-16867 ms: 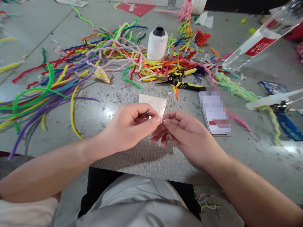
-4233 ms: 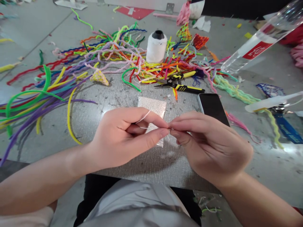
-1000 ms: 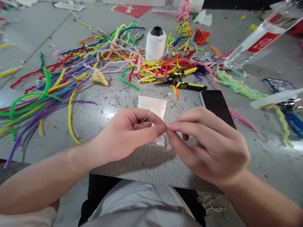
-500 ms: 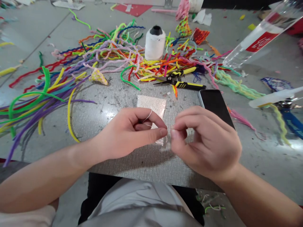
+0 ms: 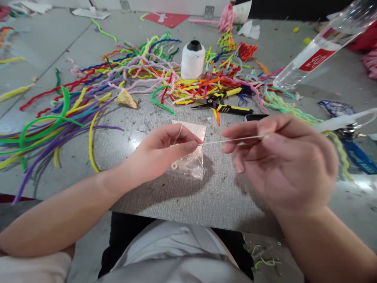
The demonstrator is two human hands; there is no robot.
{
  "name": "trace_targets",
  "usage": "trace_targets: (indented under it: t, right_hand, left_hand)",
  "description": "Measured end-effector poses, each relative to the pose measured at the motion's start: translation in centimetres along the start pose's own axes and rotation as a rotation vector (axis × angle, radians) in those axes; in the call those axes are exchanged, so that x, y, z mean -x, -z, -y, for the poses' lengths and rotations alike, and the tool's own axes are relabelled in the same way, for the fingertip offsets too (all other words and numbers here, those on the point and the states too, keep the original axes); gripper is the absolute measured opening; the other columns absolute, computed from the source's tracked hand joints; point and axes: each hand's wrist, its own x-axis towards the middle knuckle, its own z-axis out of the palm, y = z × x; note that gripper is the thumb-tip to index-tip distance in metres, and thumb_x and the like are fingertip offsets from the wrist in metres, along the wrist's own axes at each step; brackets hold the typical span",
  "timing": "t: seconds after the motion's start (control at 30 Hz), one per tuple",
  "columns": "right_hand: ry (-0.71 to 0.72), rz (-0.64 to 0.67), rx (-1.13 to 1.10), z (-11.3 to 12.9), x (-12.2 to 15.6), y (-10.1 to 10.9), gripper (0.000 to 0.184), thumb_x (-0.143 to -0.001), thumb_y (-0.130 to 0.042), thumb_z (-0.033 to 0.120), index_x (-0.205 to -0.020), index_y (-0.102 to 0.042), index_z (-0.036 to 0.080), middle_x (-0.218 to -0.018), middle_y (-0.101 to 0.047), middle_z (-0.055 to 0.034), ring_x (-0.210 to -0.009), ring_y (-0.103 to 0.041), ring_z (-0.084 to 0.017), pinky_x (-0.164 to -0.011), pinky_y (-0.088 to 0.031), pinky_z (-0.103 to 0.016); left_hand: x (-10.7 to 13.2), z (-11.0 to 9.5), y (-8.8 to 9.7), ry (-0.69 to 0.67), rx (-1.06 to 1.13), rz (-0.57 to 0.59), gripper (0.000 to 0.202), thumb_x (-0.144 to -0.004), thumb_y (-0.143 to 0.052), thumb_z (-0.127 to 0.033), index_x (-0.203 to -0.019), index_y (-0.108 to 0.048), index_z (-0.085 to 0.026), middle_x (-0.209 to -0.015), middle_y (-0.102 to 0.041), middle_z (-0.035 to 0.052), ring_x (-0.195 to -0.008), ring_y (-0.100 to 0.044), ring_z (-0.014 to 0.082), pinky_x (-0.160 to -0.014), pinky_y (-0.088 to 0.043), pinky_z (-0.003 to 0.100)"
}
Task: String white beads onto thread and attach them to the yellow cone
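Observation:
My left hand (image 5: 165, 151) is closed in a pinch on a thin white thread (image 5: 218, 140), which also loops over its forefinger. The thread runs taut to the right, where my right hand (image 5: 282, 157) pinches its other end between thumb and forefinger. Whether a needle is on the thread I cannot tell. Under my left hand lies a small clear plastic bag (image 5: 191, 157) on the grey board (image 5: 188, 196).
A spool of white thread (image 5: 193, 59) stands behind a heap of coloured pipe cleaners (image 5: 132, 74). Black-and-yellow pliers (image 5: 224, 106) lie beyond the bag. A phone (image 5: 255, 117) is mostly hidden behind my right hand. A clear bottle (image 5: 312, 55) lies at the right.
My right hand has pulled away to the right and upward, drawing the thread out taut from my left hand's pinch. My left hand has shifted slightly left.

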Motion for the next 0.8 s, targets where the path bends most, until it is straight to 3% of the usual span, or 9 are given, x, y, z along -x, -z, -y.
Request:
trace_targets:
  t: [0.13, 0.3, 0.4, 0.5, 0.67, 0.73, 0.8]
  right_hand:
    - [0.131, -0.152, 0.069, 0.8, -1.9, 1.4, 0.023, -0.1, -0.057, 0.01, -0.088, -0.069, 0.025, -0.068, -0.079, -0.0021, -0.046, -0.068, -0.018, -0.031, -0.034, -0.029]
    - [0.384, -0.22, 0.239, -0.2, -3.2, 2.1, 0.018, -0.097, -0.067, 0.014, -0.087, -0.063, 0.028, -0.053, -0.044, 0.0071, -0.039, -0.041, -0.013, -0.034, -0.03, -0.03]
    - [0.4, -0.149, 0.526, -1.2, -2.6, 1.9, 0.012, -0.1, -0.073, 0.026, -0.092, -0.064, 0.029, -0.062, -0.054, 0.0042, -0.046, -0.048, -0.013, -0.041, -0.038, -0.03]
    - [0.469, -0.104, 0.748, -1.6, -2.0, 2.0, 0.009, -0.1, -0.072, 0.028, -0.094, -0.066, 0.028, -0.068, -0.06, 0.0043, -0.05, -0.052, -0.013, -0.045, -0.038, -0.03]
    - [0.765, 0.268, 1.028, -1.3, -2.4, 3.1, 0.015, -0.092, -0.077, 0.021, -0.103, -0.07, 0.03, -0.082, -0.062, 0.0003, -0.07, -0.058, -0.019, -0.061, -0.048, -0.036]
    - [0.799, 0.385, 1.149, -1.5, -2.7, 3.7, 0.016, -0.096, -0.072, 0.019, -0.109, -0.073, 0.029, -0.086, -0.06, -0.0012, -0.077, -0.059, -0.021, -0.067, -0.049, -0.036]
    - [0.755, 0.435, 1.227, -2.0, -3.0, 4.2, 0.011, -0.099, -0.069, 0.02, -0.104, -0.074, 0.028, -0.083, -0.057, -0.0014, -0.077, -0.056, -0.022, -0.068, -0.047, -0.037]
  left_hand:
    - [-0.4, 0.5, 0.5, -0.025, -0.061, -0.029, 0.012, -0.09, -0.081, -0.029, -0.089, -0.079, -0.017, -0.103, -0.081, 0.006, -0.075, -0.059, 0.0101, -0.063, -0.04, 0.025]
    - [-0.7, 0.7, 0.5, 0.034, -0.042, -0.025, 0.017, -0.087, -0.082, -0.033, -0.084, -0.077, -0.017, -0.095, -0.08, 0.0053, -0.065, -0.05, 0.0079, -0.057, -0.033, 0.026]
    - [-0.8, 0.7, 0.3, 0.084, -0.009, -0.029, 0.022, -0.085, -0.083, -0.037, -0.082, -0.074, -0.017, -0.081, -0.073, 0.0019, -0.059, -0.042, 0.0068, -0.054, -0.027, 0.026]
    - [-0.7, 0.8, 0.3, 0.149, -0.047, -0.023, 0.024, -0.084, -0.083, -0.039, -0.083, -0.074, -0.017, -0.068, -0.063, -0.0017, -0.056, -0.038, 0.0074, -0.053, -0.023, 0.027]
    - [-0.7, 1.3, 0.5, 0.127, -0.102, -0.006, 0.024, -0.085, -0.082, -0.04, -0.087, -0.077, -0.017, -0.076, -0.068, 0.0009, -0.066, -0.052, 0.0114, -0.06, -0.033, 0.027]
    - [-0.7, 1.3, 0.6, 0.115, -0.115, -0.018, 0.024, -0.085, -0.082, -0.04, -0.085, -0.076, -0.017, -0.074, -0.068, 0.0007, -0.066, -0.053, 0.0115, -0.06, -0.033, 0.027]
    - [-0.6, 1.2, 0.6, 0.12, -0.13, -0.027, 0.024, -0.085, -0.081, -0.04, -0.084, -0.076, -0.016, -0.07, -0.065, -0.0004, -0.063, -0.049, 0.0106, -0.059, -0.031, 0.027]
